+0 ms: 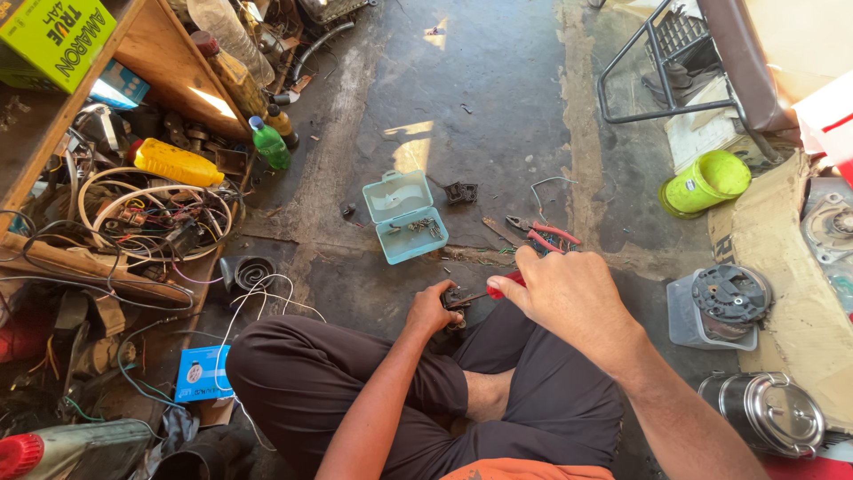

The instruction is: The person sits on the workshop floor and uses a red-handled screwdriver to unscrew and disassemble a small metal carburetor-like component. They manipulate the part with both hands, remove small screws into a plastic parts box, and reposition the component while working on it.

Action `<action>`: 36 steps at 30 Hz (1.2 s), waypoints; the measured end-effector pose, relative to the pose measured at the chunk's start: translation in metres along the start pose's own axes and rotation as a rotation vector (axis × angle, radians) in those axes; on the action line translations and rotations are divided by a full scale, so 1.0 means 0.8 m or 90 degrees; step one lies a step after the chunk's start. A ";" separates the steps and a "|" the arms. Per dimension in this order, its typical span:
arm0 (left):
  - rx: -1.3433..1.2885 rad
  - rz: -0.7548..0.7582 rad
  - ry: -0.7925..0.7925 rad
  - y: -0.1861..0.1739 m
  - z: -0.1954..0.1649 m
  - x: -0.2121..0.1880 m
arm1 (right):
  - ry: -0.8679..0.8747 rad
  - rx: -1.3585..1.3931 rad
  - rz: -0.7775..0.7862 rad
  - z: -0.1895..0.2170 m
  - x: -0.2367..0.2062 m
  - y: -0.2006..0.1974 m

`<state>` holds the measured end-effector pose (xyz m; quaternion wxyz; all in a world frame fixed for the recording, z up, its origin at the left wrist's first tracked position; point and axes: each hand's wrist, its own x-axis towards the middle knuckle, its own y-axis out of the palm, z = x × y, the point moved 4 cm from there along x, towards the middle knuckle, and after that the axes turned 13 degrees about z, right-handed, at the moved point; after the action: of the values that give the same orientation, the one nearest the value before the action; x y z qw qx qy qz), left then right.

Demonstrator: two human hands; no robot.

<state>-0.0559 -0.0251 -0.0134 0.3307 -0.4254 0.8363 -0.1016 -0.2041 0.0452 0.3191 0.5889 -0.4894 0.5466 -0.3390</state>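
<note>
Cross-legged on a stained concrete floor (498, 80), a person works a red-handled screwdriver (503, 285) into a small dark metal part (455, 300) held just above the lap. The right hand (569, 298) is clenched around the screwdriver's handle, its shaft pointing left into the part; the left hand (431, 311) grasps that part from the near side.

Just beyond the hands, red-handled pliers (542, 236) lie among loose wire scraps, and a little farther left an open teal plastic box (404, 216) holds small metal fittings. A black square component (461, 192) sits on the floor just right of the box's lid.

At left, a wooden shelf (169, 62) spills coiled white cable (151, 209), tangled wires, a yellow plastic bottle (178, 164) and a green bottle (269, 142). A small blue carton (203, 373) lies near the person's left knee.

To the right stand a round black ribbed motor part (730, 295) on a grey tray, a shiny steel lidded container (771, 412), a lime-green plastic tub (706, 182) and, farther off, a dark tubular metal frame (657, 62). Worn cardboard (782, 267) covers the floor along the right edge.
</note>
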 end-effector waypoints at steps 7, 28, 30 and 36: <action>0.008 0.001 -0.008 -0.001 0.000 0.001 | -0.216 0.128 -0.157 0.005 -0.015 -0.019; 0.009 -0.001 -0.018 0.002 0.004 0.003 | -0.349 -0.340 -0.015 0.033 0.018 0.007; 0.010 -0.006 -0.017 0.001 0.002 0.005 | -0.421 -0.406 -0.039 0.033 0.023 0.005; -0.002 -0.006 -0.015 0.003 0.003 0.004 | -0.145 -0.142 0.234 0.019 0.051 0.023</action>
<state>-0.0571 -0.0261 -0.0176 0.3391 -0.4313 0.8305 -0.0966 -0.1852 0.0159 0.2876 0.6405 -0.4789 0.5909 -0.1062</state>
